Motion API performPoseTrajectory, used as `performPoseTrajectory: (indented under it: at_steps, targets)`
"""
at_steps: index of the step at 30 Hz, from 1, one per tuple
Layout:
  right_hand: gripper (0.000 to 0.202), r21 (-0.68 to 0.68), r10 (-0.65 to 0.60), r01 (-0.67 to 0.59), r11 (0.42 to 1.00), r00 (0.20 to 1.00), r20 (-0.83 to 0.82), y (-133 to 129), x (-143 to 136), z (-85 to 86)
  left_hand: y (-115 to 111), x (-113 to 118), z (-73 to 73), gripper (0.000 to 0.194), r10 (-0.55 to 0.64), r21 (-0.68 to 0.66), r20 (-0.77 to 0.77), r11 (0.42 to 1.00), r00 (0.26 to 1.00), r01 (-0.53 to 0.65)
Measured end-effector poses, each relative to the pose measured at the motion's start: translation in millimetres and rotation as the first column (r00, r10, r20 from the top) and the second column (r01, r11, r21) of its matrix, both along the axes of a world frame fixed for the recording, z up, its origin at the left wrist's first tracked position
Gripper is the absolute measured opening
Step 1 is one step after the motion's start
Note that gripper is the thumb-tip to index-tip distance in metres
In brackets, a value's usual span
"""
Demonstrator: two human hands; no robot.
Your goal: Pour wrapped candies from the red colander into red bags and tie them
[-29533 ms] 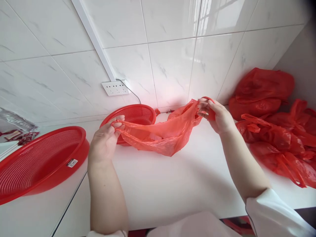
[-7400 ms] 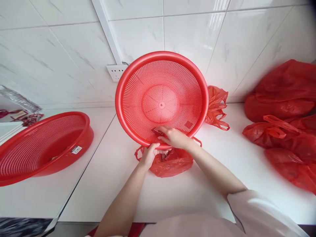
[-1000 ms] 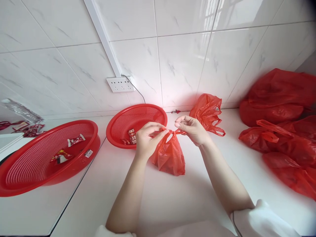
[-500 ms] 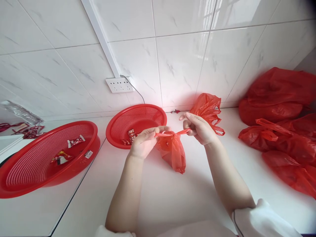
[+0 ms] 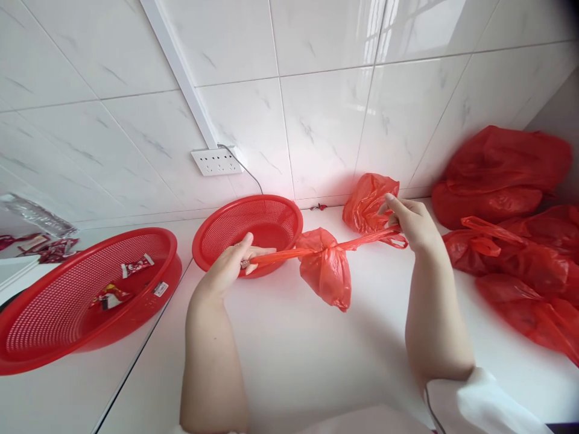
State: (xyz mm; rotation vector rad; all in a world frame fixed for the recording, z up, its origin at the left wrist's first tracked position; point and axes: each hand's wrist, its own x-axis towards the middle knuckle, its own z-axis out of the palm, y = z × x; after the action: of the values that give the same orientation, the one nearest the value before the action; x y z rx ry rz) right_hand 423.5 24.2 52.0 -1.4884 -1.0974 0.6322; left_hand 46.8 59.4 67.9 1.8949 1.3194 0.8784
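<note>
A small filled red plastic bag [image 5: 326, 274] hangs between my hands above the white table [image 5: 307, 374], its two handles pulled out sideways and meeting at a knot or twist at its neck. My left hand [image 5: 233, 262] grips the left handle in front of the middle basket. On the other side, my right hand [image 5: 409, 223] pinches the right handle, with its thumb and index finger pointing up. Behind the bag, near the wall, sits another red bag [image 5: 368, 202], partly overlapped by my right hand.
A red basket [image 5: 248, 211] stands near the wall. Farther left, a larger red basket [image 5: 154, 298] holds several small packets. Several red bags [image 5: 511, 175] are heaped at the right. A power strip [image 5: 217, 161] is on the tiled wall.
My hands have moved apart, left hand to the left and right hand to the right. The bag's handles are now stretched long and taut, and the bag has shifted slightly right.
</note>
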Motion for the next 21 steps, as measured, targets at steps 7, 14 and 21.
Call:
performPoseTrajectory:
  at_steps: [7,14,21]
  targets:
    - [0.042,-0.146,0.117,-0.069,0.987,0.928,0.354,-4.1,-11.1,3.7,-2.2,11.6,0.2,0.058,-0.216,-0.076,-0.143,0.975,0.966,0.207]
    - [0.04,-0.404,0.471,-0.269,0.874,0.673,0.571,1.4,-97.4,-36.1,-5.0,15.9,-1.4,0.044,-0.146,-0.158,-0.254,0.982,0.956,0.108]
    - [0.053,-0.329,0.45,-0.319,0.889,0.743,0.495,-17.9,-132.5,-95.0,-3.0,15.6,2.8,0.046,-0.064,-0.102,-0.325,0.994,0.943,0.032]
